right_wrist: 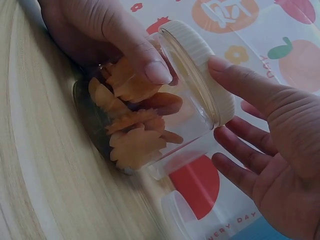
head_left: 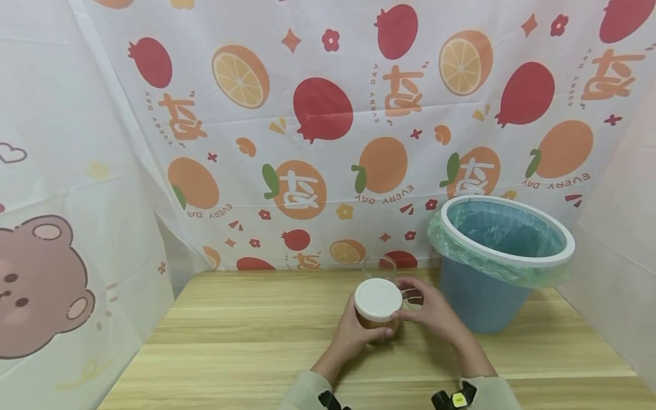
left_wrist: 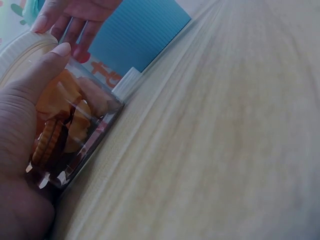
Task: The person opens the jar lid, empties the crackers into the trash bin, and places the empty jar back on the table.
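Note:
A clear jar [right_wrist: 175,117] with flower-edged orange-brown biscuits [right_wrist: 137,145] inside stands on the wooden table, a ribbed white lid [head_left: 378,299] on its mouth. My left hand [head_left: 353,330] grips the jar's body from the left, thumb along the near side. At the lid's right edge, my right hand [head_left: 433,310] pinches the rim between thumb and fingers, as the right wrist view [right_wrist: 290,130] shows. Behind this jar, another clear container [head_left: 379,266] is partly hidden. Close to it a second white lid [right_wrist: 180,215] lies on the table, mostly covered by my right hand in the head view.
To the right of my hands stands a blue bin [head_left: 482,290] with a white rim and a green liner bag. A fruit-printed cloth [head_left: 318,188] hangs along the table's [head_left: 246,330] back edge, and a bear-printed cloth [head_left: 41,273] hangs at the left.

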The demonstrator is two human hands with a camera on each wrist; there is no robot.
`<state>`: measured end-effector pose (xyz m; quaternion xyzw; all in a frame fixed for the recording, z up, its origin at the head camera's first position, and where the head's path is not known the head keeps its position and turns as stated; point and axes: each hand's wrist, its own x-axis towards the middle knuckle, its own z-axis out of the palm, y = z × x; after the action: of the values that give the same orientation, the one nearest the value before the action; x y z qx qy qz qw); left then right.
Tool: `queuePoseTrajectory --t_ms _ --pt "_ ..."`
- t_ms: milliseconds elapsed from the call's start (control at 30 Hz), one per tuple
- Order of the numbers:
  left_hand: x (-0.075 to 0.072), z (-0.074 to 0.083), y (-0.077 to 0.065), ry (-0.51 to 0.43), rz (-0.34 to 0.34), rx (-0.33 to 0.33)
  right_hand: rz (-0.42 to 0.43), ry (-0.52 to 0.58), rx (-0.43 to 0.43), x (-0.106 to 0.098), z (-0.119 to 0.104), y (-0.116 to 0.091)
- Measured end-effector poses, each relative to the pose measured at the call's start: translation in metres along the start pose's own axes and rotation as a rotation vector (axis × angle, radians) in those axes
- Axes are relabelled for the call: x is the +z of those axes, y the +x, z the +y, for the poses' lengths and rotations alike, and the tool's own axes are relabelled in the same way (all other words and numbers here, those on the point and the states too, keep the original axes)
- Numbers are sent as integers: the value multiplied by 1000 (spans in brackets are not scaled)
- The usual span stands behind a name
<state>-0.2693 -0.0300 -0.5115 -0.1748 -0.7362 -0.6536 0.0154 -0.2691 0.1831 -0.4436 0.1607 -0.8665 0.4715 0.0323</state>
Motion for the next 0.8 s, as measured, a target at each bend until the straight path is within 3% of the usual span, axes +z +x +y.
queuePoseTrajectory --t_ms 800 --pt "-1 0 0 -3 -7 -33 13 -14 -24 0 5 0"
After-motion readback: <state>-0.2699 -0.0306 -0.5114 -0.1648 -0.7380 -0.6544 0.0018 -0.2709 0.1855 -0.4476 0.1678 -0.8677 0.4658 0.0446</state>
